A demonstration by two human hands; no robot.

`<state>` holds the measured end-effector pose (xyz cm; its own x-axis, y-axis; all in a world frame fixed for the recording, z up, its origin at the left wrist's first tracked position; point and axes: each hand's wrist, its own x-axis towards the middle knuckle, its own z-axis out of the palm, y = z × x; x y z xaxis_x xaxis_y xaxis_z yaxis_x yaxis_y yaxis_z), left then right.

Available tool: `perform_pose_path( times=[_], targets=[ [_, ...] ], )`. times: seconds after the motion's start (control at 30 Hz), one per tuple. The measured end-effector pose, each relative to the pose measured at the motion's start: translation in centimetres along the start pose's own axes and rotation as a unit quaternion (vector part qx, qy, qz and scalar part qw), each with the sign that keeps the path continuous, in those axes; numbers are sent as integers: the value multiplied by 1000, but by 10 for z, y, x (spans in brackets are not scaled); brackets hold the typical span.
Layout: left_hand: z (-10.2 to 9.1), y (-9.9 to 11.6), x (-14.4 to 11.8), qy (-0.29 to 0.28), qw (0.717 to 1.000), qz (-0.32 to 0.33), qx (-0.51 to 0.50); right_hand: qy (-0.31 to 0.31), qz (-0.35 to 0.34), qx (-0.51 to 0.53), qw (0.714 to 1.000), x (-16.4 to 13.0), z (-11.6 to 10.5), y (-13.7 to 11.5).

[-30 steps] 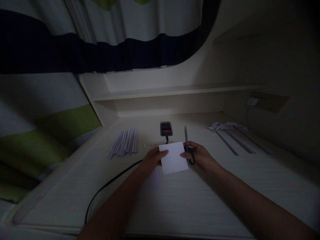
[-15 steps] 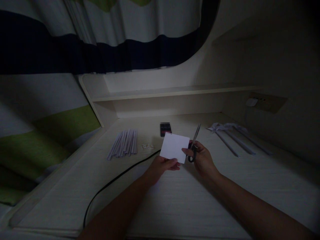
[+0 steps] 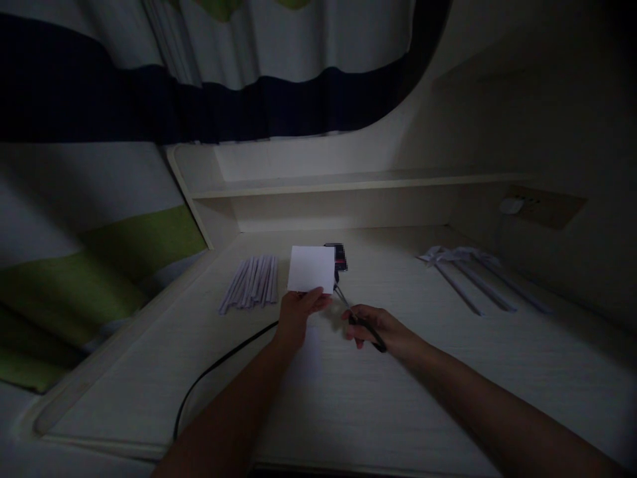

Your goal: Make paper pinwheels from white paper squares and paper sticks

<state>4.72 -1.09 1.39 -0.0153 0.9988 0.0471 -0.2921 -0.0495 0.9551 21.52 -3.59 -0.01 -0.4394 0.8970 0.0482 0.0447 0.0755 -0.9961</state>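
No writing can be read anywhere. At the frame's centre, a white rectangular paper card (image 3: 311, 269) is pinched upright by its lower edge in the left hand (image 3: 298, 314). Black-handled metal scissors (image 3: 359, 319), gripped in the right hand (image 3: 382, 330), are pointed up-left toward the card's lower right corner, above the pale wooden desk (image 3: 398, 398).

Both forearms bare, no sleeves, rings or watch showing

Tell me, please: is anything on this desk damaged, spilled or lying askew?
Nothing stands out. The left hand holds a white paper upright, the right hand holds scissors, and the paper strips lie in a neat row.
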Motion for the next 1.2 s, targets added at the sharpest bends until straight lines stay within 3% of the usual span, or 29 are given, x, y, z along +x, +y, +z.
perform_pose_path(
  times=[0.13, 0.47, 1.2],
  targets=[
    [3, 4, -3, 7, 1000, -10, 24, -21, 3, -10, 1000, 0, 0, 6],
    [9, 7, -9, 2, 999, -11, 43, -8, 17, -24, 1000, -1, 4, -7],
    [10, 6, -9, -3, 998, -19, 58, 3, 2, -42, 999, -1, 2, 1]
  ],
)
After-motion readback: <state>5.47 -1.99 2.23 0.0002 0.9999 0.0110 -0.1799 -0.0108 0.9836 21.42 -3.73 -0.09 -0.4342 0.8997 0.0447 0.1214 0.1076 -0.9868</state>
